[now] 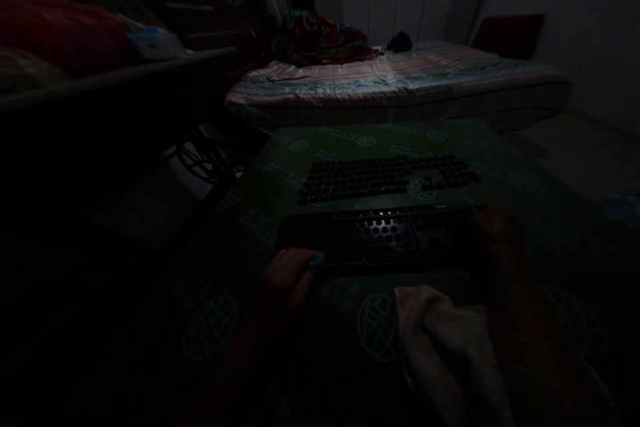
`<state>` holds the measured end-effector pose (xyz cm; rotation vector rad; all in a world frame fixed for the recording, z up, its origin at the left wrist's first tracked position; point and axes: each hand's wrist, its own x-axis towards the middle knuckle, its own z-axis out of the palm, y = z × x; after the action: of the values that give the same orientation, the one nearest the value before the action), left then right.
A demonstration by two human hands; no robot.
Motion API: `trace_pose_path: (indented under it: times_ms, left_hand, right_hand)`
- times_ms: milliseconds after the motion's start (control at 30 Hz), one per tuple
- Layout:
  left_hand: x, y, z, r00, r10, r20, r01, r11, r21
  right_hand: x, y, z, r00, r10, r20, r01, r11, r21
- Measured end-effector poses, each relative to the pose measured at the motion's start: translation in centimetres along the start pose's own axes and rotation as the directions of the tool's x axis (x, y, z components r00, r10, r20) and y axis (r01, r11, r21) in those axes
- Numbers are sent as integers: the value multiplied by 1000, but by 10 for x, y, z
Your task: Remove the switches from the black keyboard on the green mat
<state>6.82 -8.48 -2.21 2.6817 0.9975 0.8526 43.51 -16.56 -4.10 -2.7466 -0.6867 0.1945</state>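
Pale cloth (445, 340) fronts the keyboard (380, 237), left hand (285, 280) pinching a blue thing (318, 257) at its corner (right hand (500, 230): grip unclear).

Bare left hand (286, 278), bare right hand (500, 230); forearms uncovered; dim light hides further detail.

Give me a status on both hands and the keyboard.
Left hand at near-left corner of keyboard, small blue thing at fingertips. Right hand on its right end. Cloth lying in front.

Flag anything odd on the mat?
The keyboard is stripped: bare switch sockets show in its middle, and its keycaps lie set out on the green mat behind it. Too dark to judge damage.
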Motion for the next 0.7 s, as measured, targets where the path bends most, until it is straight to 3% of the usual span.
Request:
trace_pose_path:
  times_ms: [200,367,700]
  left_hand:
    - [-4,-8,0,990,-132,-50,133,991,20]
    - [-3,-12,2,977,-211,-31,211,977,0]
    - [-4,-8,3,962,-269,-42,267,962,-60]
  right_hand:
    - [1,3,-9,997,74,32,-74,997,17]
    - [1,3,-9,999,44,11,-44,999,22]
    - [0,4,-5,1000,14,-26,-14,1000,18]
